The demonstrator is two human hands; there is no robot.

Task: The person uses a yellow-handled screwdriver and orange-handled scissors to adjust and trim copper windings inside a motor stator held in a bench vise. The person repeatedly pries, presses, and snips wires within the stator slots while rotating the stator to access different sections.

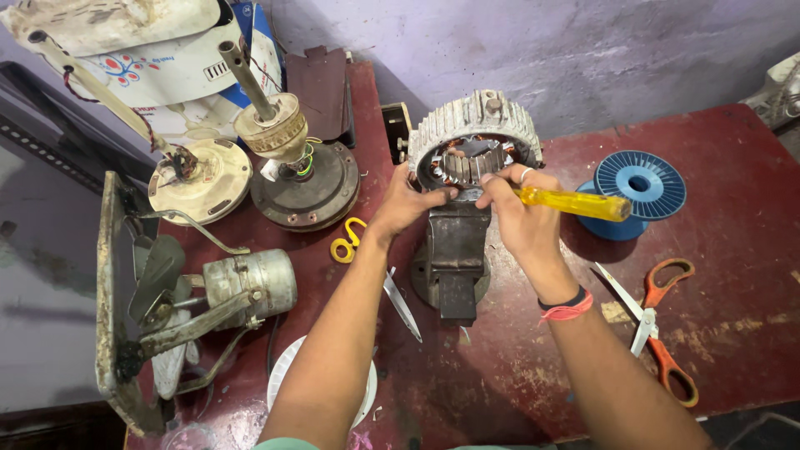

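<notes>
Together, our hands work mid-desk: the right hand [518, 218] is clenched around a yellow-handled screwdriver [575, 202], its tip hidden inside a finned motor stator [475, 137] clamped in a dark vise [455, 258]; the left hand [406, 202] grips the stator's lower rim. Orange scissors [658, 321] lie near the right edge.

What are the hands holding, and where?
Right hand grips the yellow screwdriver near its handle's front end; left hand touches the motor stator rim.
</notes>
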